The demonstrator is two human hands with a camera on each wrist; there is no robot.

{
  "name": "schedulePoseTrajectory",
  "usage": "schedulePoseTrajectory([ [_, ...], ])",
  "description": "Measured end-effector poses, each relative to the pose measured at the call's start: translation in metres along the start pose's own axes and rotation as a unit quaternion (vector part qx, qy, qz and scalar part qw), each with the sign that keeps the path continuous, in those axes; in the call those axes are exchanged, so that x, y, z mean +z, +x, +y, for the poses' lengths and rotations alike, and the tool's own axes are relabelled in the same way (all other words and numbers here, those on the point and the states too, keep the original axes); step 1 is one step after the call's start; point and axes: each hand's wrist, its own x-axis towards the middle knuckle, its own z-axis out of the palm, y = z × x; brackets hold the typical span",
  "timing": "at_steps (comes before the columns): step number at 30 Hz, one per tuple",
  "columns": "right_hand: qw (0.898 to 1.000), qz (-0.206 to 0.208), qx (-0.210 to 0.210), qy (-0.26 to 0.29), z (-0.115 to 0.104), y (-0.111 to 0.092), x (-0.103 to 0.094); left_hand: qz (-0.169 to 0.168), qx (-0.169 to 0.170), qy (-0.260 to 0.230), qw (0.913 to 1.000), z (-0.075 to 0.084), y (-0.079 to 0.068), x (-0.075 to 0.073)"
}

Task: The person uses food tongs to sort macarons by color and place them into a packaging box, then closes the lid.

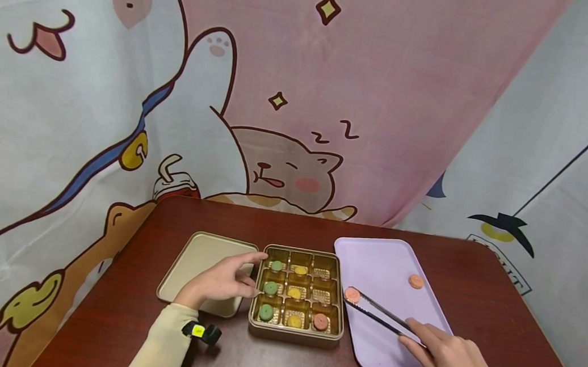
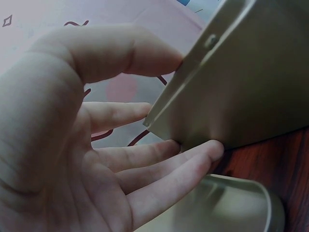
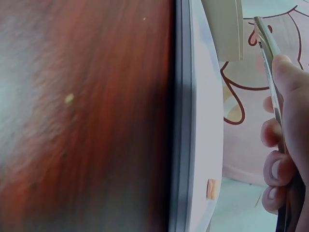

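A gold divided tin (image 1: 293,336) holds small round macarons: three green (image 1: 266,312) down the left column, three yellow (image 1: 294,293) down the middle and one pink (image 1: 320,322) at the near right. My left hand (image 1: 223,278) rests its fingertips against the tin's left side, fingers spread and mostly straight. In the left wrist view, thumb and fingers touch the tin's outer wall (image 2: 241,82). My right hand (image 1: 448,356) grips metal tongs (image 1: 382,319). Between the tongs' tips sits a pink-orange macaron (image 1: 352,294), over the tray's left edge beside the tin.
Right of the tin lies a lilac tray (image 1: 370,263), with another orange macaron (image 1: 416,281) near its right edge. The tin's lid (image 1: 196,262) lies flat at left, partly under my left hand. A patterned cloth (image 1: 407,100) hangs behind the dark wooden table (image 1: 120,319).
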Motion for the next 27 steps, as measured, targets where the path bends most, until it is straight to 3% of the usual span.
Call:
schedulePoseTrajectory([
  [17,0.996,0.050,-0.072,0.019,-0.010,0.031,0.017,0.003,-0.010,0.003,0.9999,0.003,0.000,0.000],
  [27,0.996,0.039,-0.071,0.025,-0.016,0.035,0.020,-0.001,-0.007,0.001,1.0000,0.004,0.000,0.000],
])
